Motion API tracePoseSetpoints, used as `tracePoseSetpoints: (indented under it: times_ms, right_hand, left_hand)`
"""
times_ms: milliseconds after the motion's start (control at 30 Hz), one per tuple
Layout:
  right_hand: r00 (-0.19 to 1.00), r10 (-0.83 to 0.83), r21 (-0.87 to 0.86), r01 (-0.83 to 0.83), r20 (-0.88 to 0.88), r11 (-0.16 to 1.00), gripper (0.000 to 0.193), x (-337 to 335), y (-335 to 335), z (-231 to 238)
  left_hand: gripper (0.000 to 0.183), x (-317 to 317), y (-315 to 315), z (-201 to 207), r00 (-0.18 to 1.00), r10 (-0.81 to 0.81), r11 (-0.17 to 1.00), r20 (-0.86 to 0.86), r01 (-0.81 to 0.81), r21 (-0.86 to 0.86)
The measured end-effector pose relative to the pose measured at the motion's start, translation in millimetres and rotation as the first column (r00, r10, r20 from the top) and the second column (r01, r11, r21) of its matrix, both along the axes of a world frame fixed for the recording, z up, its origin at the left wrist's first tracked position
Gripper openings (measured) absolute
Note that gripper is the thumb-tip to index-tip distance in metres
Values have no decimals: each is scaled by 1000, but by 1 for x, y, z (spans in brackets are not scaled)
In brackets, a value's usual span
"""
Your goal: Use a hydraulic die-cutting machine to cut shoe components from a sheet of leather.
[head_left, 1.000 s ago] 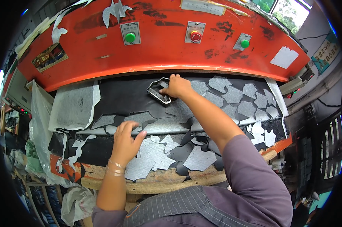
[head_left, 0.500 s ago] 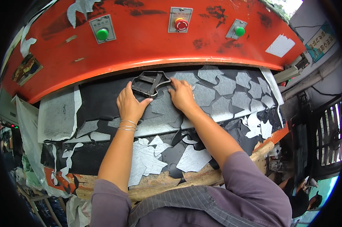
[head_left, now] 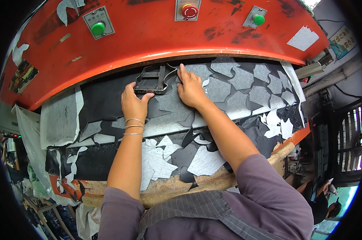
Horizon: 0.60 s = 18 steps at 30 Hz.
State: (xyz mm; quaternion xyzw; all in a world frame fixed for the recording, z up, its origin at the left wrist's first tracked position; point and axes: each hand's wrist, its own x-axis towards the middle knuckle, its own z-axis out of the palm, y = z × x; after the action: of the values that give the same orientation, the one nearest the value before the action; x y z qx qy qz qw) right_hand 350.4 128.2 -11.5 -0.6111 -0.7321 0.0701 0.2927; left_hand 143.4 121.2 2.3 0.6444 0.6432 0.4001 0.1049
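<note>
A dark metal cutting die (head_left: pixel 162 89), an open outline frame with crossbars inside, sits on the black sheet material (head_left: pixel 103 94) just below the red machine beam. My left hand (head_left: pixel 135 105) grips its near left corner, thumb along the front edge and fingers at the left side. My right hand (head_left: pixel 192 89) is closed against the die's right side, with the index finger pointing away along its edge; the contact is partly hidden. To the right, grey cut-out shapes (head_left: pixel 242 79) lie separated by gaps in the sheet.
The red beam (head_left: pixel 149 34) spans the far side, with green buttons (head_left: pixel 98 28) and a red knob (head_left: pixel 189 11). White offcuts (head_left: pixel 207 161) and black scraps lie along the near edge. A wooden rail (head_left: pixel 217 184) borders the table. At lower right, another person (head_left: pixel 321 204) is partly visible.
The die has shifted slightly and turned, now lying closer to the red beam. Both hands have moved with it, and the right fingers reach farther along its side. The view has shifted a little.
</note>
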Motion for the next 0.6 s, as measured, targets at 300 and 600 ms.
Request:
tracePoseSetpoints:
  times_ms: [300,600]
  right_hand:
    - [998,-54,-53,53,-18,997,69,1,3,4]
    - [996,-69,-4,69,49,998,67,-3,-1,-2]
  left_hand:
    - [59,-3,2,1,999,-34,999,35,33,21]
    - [59,-4,-6,-3,999,-46,999,26,46,26]
